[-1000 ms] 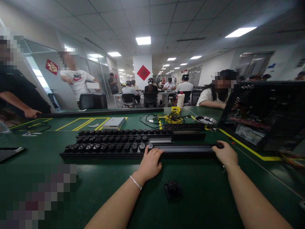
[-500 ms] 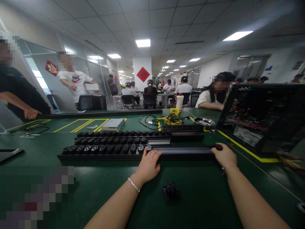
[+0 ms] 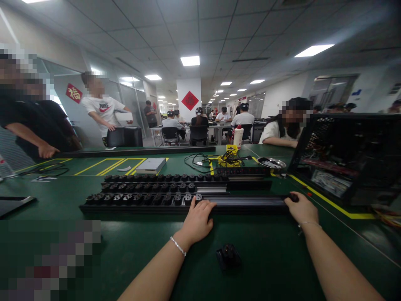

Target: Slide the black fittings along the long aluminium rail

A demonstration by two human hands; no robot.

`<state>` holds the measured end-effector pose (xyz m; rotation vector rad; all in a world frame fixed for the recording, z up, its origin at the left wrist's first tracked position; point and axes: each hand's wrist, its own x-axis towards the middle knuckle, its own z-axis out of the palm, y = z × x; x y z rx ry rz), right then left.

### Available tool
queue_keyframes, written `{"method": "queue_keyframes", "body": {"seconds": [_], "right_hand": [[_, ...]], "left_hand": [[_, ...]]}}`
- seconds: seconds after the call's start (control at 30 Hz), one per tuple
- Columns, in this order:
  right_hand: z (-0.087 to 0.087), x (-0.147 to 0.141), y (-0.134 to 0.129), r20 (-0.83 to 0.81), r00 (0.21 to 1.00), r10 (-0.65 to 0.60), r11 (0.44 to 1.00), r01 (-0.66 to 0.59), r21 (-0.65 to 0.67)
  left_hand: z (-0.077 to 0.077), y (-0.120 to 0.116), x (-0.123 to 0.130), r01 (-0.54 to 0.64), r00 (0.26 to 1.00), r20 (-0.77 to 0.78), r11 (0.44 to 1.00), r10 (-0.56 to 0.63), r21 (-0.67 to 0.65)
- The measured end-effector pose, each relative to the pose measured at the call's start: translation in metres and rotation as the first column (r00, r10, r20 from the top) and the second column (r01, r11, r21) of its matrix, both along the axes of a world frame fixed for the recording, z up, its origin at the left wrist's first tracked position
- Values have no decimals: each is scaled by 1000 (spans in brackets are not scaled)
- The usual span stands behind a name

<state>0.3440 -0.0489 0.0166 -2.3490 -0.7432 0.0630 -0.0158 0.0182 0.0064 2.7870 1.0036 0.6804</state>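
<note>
A long black rail (image 3: 250,201) lies across the table, its left part filled with a row of round black socket modules (image 3: 134,197). My left hand (image 3: 198,219) rests palm down on the rail, fingers stretched out over it and touching the last module of the row. At the rail's right end, my right hand (image 3: 303,209) is closed around a small black socket module (image 3: 293,197), partly hidden by the fingers. One loose black module (image 3: 228,256) lies on the table between my forearms. Two more module-lined rails (image 3: 213,189) stand just behind the front one.
An open black computer case (image 3: 347,163) stands at the right. Beyond the rails are a grey box (image 3: 151,165), tangled black cables (image 3: 230,159), a metal dish (image 3: 271,163) and a white bottle (image 3: 238,137). A person (image 3: 283,129) sits opposite; others stand at the left.
The view has shifted slightly, so the scene sits a little lower and further right. Both hands keep their places on the rail. Another person now shows at the far left.
</note>
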Motion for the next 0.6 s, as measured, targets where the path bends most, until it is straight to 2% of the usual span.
{"method": "queue_keyframes", "body": {"seconds": [0.23,0.6], "right_hand": [[-2,8,0,12,1000,-2,1000,3,-9],[-16,21,4,90,996,-8,998,2,65]], "left_hand": [[1,-1,0,5,1000,20,1000,-5,-8],[1,-1,0,-2,1000,6,1000,2,6]]}}
